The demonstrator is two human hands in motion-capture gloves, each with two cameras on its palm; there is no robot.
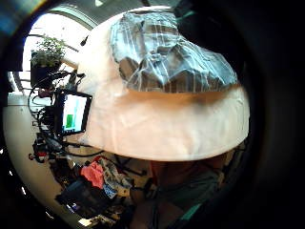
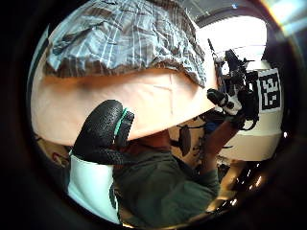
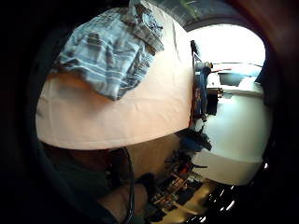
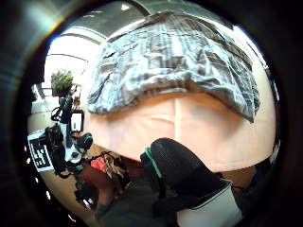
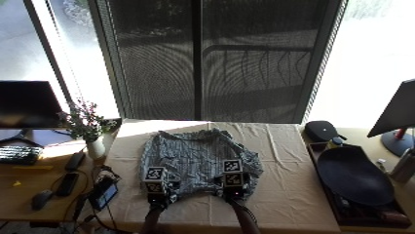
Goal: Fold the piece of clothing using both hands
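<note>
A grey plaid garment [image 5: 195, 158] lies crumpled in the middle of the cream-covered table [image 5: 292, 195]. My left hand [image 5: 156, 191] and right hand [image 5: 233, 187] hover side by side over its near edge. Both palms look down on the cloth from some way above it, with bare table between: the garment [image 1: 167, 57] in one left palm view, the garment [image 4: 175, 61] in a right one. A left thumb [image 2: 103, 132] and a right thumb [image 4: 177, 165] stick out with nothing in them. Neither hand holds the cloth.
A plant in a white vase [image 5: 87, 129] and a small lit screen [image 5: 103, 195] stand at the table's left edge. A large black tray [image 5: 353, 175] and a black pouch [image 5: 322, 130] lie to the right. Monitors stand at both sides.
</note>
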